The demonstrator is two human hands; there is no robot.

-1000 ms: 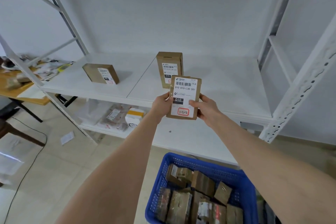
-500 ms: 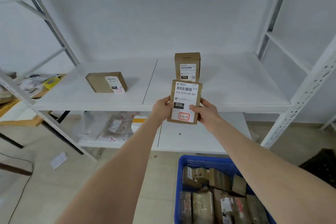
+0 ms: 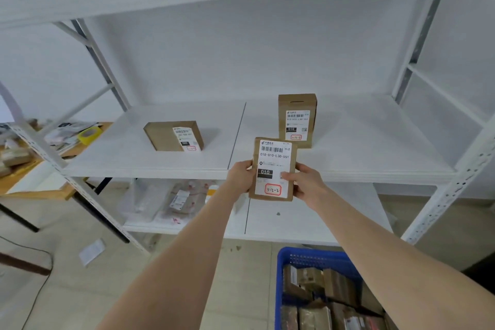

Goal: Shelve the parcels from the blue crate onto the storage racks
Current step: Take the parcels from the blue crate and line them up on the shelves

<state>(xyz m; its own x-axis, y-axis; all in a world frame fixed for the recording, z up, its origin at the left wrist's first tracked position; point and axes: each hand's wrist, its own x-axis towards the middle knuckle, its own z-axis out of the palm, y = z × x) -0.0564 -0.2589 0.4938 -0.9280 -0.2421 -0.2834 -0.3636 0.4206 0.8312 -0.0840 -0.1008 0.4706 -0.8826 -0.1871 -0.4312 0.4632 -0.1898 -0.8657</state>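
Two grips, left hand [image 3: 239, 177], right hand [image 3: 306, 185], parcel [image 3: 274, 158] upright between them

You grip the held parcel [image 3: 273, 169], brown cardboard with its white label facing you, upright just in front of the middle shelf [image 3: 361, 161]. On that shelf the standing parcel [image 3: 296, 120] is upright, and the flat parcel [image 3: 174, 136] lies towards the shelf's left end. Below the shelf, the blue crate [image 3: 302, 257] holds more brown parcels [image 3: 316, 292].
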